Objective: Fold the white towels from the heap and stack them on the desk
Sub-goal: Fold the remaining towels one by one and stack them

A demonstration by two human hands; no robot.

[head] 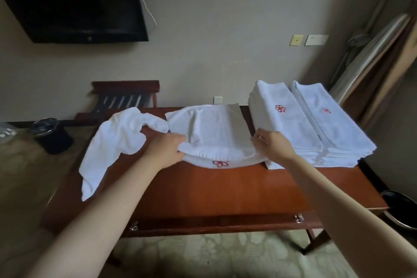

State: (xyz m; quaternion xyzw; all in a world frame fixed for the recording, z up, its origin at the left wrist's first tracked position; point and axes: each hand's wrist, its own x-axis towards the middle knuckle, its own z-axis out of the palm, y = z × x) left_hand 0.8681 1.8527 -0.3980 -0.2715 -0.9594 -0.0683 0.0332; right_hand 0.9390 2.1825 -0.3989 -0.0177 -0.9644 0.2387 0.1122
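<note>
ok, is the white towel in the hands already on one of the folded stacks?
No, the white towel with the red emblem lies on the reddish wooden desk, left of the two folded white towel stacks.

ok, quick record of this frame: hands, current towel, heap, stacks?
left hand: grips towel, near edge
right hand: grips towel, near right corner
towel: mid desk, part folded, red logo at near edge
heap: crumpled, desk's left, draping over edge
stacks: left stack, right stack, side by side, desk's right
</note>
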